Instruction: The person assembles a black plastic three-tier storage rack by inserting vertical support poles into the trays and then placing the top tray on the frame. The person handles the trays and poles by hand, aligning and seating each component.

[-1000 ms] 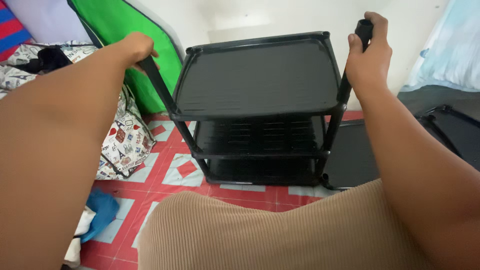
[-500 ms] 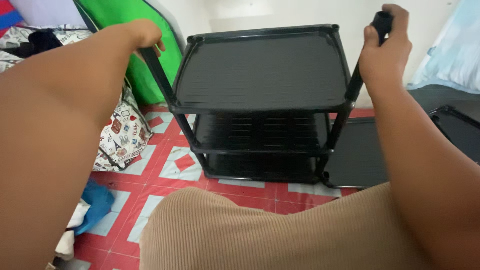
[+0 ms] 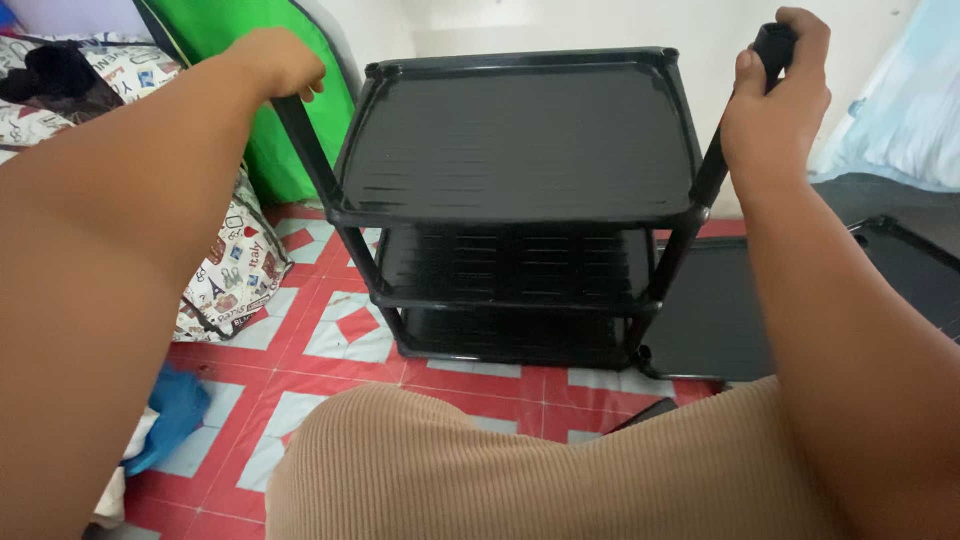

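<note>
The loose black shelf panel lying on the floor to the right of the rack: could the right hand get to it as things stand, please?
Probably yes, once freed. The right hand is closed around an upright post of the black rack; the loose shelf panel lies directly below it, with nothing between them.

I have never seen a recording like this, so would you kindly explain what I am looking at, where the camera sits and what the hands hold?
There is no machine here: a person wears a camera on the head, so the single picture looks down over their own arms and lap. The left hand grips the top of a black post at the left front corner of a black plastic shelf rack with three tiers. The right hand is closed round the top of the post at the right front corner. The rack stands on a red and white tiled floor. A loose black shelf panel lies beside it on the right, and a patterned bag sits at the left.
</note>
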